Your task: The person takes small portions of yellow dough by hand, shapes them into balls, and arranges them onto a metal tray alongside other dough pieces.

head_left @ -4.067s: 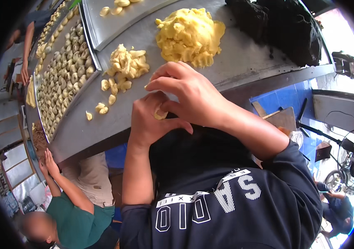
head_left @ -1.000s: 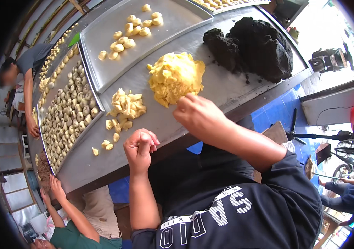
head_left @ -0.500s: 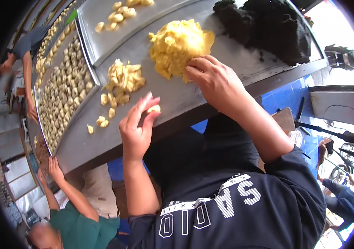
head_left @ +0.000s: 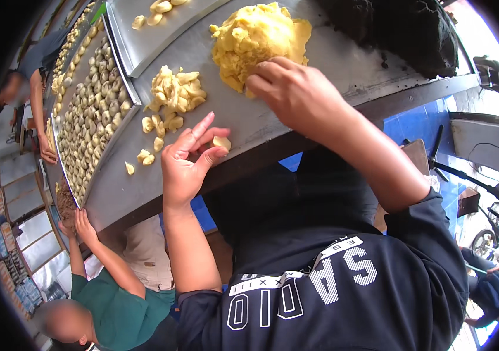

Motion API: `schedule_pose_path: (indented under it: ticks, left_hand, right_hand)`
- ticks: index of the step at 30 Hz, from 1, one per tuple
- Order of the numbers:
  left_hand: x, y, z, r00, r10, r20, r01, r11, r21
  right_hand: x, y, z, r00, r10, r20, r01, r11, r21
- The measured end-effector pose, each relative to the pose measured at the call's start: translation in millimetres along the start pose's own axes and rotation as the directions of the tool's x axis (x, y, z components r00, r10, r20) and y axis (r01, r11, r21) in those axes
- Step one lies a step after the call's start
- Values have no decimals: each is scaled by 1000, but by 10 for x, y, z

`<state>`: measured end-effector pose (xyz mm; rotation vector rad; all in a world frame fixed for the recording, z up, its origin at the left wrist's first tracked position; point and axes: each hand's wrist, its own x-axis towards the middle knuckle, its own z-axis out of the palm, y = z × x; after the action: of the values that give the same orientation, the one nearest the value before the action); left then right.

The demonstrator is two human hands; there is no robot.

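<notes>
My left hand (head_left: 188, 161) holds a small pale piece of dough (head_left: 222, 142) by the thumb and fingers, above the table's front edge; its index finger is stretched out. My right hand (head_left: 299, 96) has its fingers curled together at the lower edge of a large crumbly mound of yellow dough (head_left: 255, 41). Whatever lies between those fingertips is hidden. On the metal table (head_left: 249, 131), left of the mound, a pile of pale dough pieces (head_left: 176, 90) is heaped, with several loose bits (head_left: 145, 157) in front of it.
A tray (head_left: 94, 111) of small round filled pieces covers the table's left end. Behind stands another tray (head_left: 144, 44) with several dough balls. A black mass (head_left: 401, 35) sits at the back right. At left, co-workers' arms (head_left: 100, 248) reach toward the table.
My left hand has moved slightly, tilting the dough piece so its flat side shows. My right hand has come a little left along the mound's near edge. The view has shifted slightly.
</notes>
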<state>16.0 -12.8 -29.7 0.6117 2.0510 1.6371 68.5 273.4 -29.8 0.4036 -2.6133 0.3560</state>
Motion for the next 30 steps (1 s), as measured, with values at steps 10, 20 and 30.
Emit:
schedule_pose_path:
  ticks: [10,20,30]
  left_hand:
    - [-180,-57,208,927,358,-113,-254,820,513]
    - [-293,7,39,959,262,-111,-244,957,159]
    - [100,221,-138,987,16,163,-81,912,402]
  right_hand:
    - [-91,12,-205,985,-115,127,48,897,439]
    - [-578,98,-336,963,269,23,-261,904,338]
    - [-245,-251,-159,981,-173,88,123,904,409]
